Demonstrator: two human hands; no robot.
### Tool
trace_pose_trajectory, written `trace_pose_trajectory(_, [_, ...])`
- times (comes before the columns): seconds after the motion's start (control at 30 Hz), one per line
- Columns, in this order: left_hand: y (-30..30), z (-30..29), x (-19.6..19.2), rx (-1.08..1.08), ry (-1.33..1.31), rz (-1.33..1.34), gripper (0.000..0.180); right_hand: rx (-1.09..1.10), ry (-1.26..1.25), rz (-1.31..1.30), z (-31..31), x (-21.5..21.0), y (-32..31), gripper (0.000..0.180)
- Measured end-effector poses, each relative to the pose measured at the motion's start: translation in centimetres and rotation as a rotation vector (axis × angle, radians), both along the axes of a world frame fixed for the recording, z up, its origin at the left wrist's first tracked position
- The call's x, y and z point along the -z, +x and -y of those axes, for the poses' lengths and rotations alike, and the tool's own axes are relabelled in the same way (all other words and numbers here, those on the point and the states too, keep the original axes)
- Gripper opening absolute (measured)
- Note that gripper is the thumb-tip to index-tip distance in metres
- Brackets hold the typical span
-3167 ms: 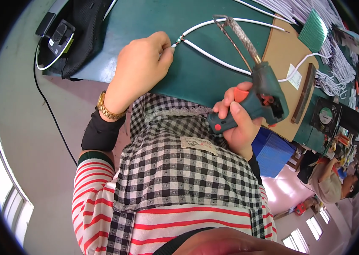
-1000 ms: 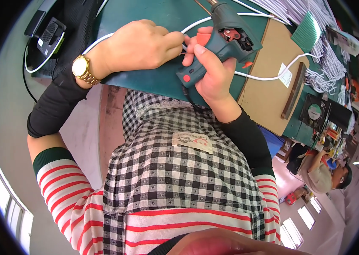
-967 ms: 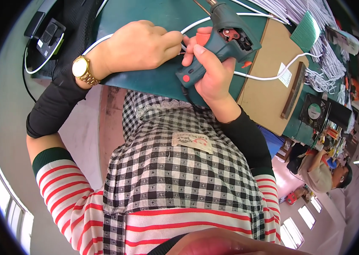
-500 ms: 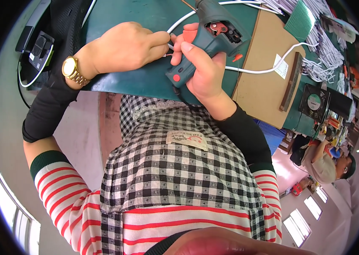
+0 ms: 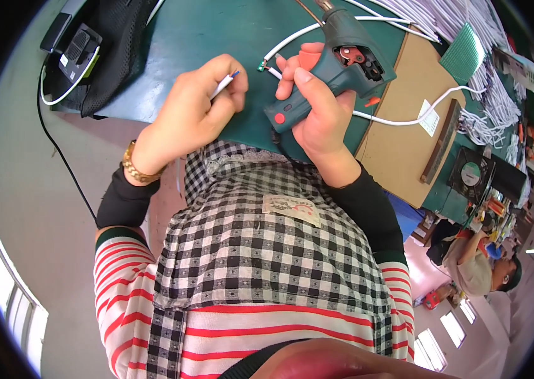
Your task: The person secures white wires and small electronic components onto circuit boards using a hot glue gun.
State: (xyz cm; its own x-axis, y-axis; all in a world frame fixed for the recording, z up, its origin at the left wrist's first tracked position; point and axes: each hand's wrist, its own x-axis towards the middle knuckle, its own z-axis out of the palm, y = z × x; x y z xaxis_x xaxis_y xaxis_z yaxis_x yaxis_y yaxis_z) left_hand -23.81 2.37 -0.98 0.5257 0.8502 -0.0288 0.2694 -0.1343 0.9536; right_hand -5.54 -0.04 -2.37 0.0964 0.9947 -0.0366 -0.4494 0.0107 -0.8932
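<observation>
My right hand (image 5: 321, 107) is closed around the handle of a dark green soldering gun (image 5: 350, 44) with a red trigger. Its metal tip points toward the far edge. Beside my right fingers lies a small green circuit board (image 5: 260, 65); a white cable (image 5: 289, 36) curves up from it, and a short white cable end reaches it near my fingertips. To the left, my left hand (image 5: 200, 101) pinches a cut white cable end (image 5: 221, 85) with a bit of blue wire core showing. That hand is held over the green tabletop (image 5: 172, 38), apart from the board.
A brown board (image 5: 400, 136) lies at right with a dark bar (image 5: 441, 142) on it. Bundles of white cables (image 5: 494, 95), a green textured sheet (image 5: 463, 54) and a black fan (image 5: 471, 170) are beyond. A black mesh bag (image 5: 112, 60) sits left. Another person (image 5: 475, 265) is far right.
My left hand has drawn back from beside my right fingers, toward me, and a cable end now shows in its pinch. The small circuit board has come into view. My right hand still holds the soldering gun.
</observation>
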Motion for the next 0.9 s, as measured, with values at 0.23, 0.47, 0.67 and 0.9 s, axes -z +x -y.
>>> trace_pose_trajectory(0.23, [0.0, 0.6, 2.2, -0.065, 0.282, 0.250, 0.014, -0.017, 0.037, 0.002, -0.1, 0.2, 0.3, 0.029])
trace_pose_trajectory(0.47, [1.7, 1.3, 1.3, -0.333, 0.335, -0.037, 0.003, -0.002, 0.018, -0.022, -0.2, 0.4, 0.5, 0.027])
trace_pose_trajectory(0.67, [3.4, 1.4, 1.5, -0.475, 0.370, -0.295, 0.008, -0.003, 0.035, -0.021, -0.2, 0.4, 0.3, 0.026])
trace_pose_trajectory(0.9, [3.7, 1.0, 1.5, -0.468, 0.352, -0.361, 0.011, -0.003, 0.032, -0.036, -0.2, 0.2, 0.2, 0.026])
